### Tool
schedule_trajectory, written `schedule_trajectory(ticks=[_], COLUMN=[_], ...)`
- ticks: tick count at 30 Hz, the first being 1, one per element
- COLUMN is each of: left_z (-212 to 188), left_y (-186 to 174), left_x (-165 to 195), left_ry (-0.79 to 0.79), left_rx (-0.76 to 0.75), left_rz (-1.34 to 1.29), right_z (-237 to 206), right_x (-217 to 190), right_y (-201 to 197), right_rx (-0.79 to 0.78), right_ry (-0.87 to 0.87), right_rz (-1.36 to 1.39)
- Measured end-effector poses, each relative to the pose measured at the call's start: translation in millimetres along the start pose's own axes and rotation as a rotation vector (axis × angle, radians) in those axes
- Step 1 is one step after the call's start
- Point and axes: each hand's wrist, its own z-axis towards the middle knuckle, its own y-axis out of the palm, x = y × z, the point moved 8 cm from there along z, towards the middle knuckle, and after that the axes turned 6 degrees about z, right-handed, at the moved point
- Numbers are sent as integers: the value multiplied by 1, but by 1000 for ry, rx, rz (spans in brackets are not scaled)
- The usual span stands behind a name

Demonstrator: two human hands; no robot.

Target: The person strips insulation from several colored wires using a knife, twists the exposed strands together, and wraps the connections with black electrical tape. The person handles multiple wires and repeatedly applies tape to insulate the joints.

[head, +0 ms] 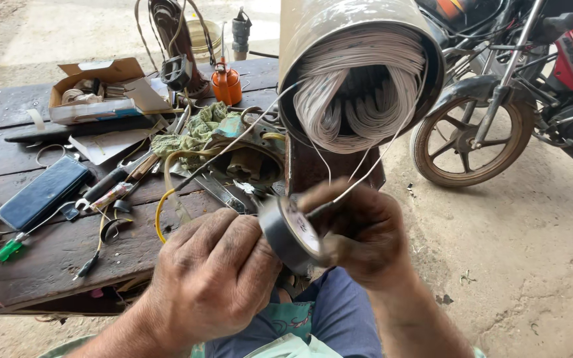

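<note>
At lower centre, the left hand and right hand grip a tape roll just below the stator; bare concrete lies open at right.

A person's left hand and right hand grip a roll of black tape just below a metal motor cylinder packed with pale wire windings (one thin wire runs down to the right hand). Tools, an orange oil can and a cardboard box crowd the dark wooden tabletop; a motorcycle stands nearby.
</note>
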Motion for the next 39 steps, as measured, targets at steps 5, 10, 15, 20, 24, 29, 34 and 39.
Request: schedule_trajectory(ticks=[5, 10, 15, 20, 24, 29, 34, 39], left_z=[1, -7, -8, -1, 12, 9, -2, -30], left_y=[-6, -7, 7, 19, 6, -5, 10, 23], left_x=[9, -12, -32, -32, -16, 7, -1, -10], left_ry=[107, -118, -432, -572, -307, 85, 2, -123], left_rx=[61, 41, -230, -448, -244, 29, -20, -165], left_rz=[42, -149, -728, -743, -465, 36, 28, 60], right_z=[14, 22, 6, -4, -7, -17, -27, -21], right_x=[-6, -6, -27, -38, -46, -9, 0, -13], right_y=[14, 15, 12, 15, 8, -16, -17, -3], right_rx=[155, -233, -336, -337, -366, -91, -46, -167], right_ry=[-239, -27, -173, -265, -292, 190, 210, 49], right_rz=[-464, -314, -613, -930, -863, 77, 187, -157])
